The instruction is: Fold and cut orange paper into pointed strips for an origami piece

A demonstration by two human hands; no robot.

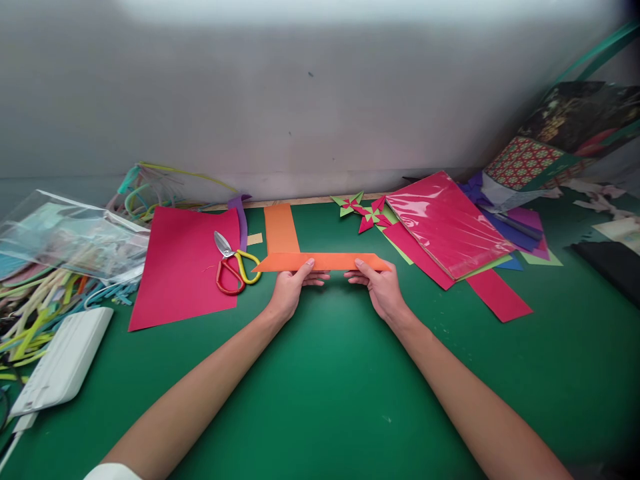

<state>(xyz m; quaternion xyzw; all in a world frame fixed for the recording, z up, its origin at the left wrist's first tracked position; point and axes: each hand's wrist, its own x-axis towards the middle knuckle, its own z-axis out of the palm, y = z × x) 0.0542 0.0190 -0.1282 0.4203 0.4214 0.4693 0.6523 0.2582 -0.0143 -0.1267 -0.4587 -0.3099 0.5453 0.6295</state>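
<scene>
Both hands hold a long folded strip of orange paper [333, 262] level above the green table. Its two ends are folded to slanted points. My left hand [291, 288] pinches the strip left of its middle, thumb on top and fingers beneath. Toward the other end, my right hand [381, 285] grips it the same way. Behind the strip lies another piece of orange paper [281, 227], its near end hidden. Scissors [231, 263] with one red and one yellow handle rest left of my left hand, partly on a red paper sheet [183, 267].
Folded red-and-green paper stars [367, 212] lie at the back. On the right are a wrapped pack of red paper [450, 223], a red strip [500, 295] and a patterned bag [530, 160]. Pipe cleaners [37, 320] and a white power bank [65, 357] occupy the left.
</scene>
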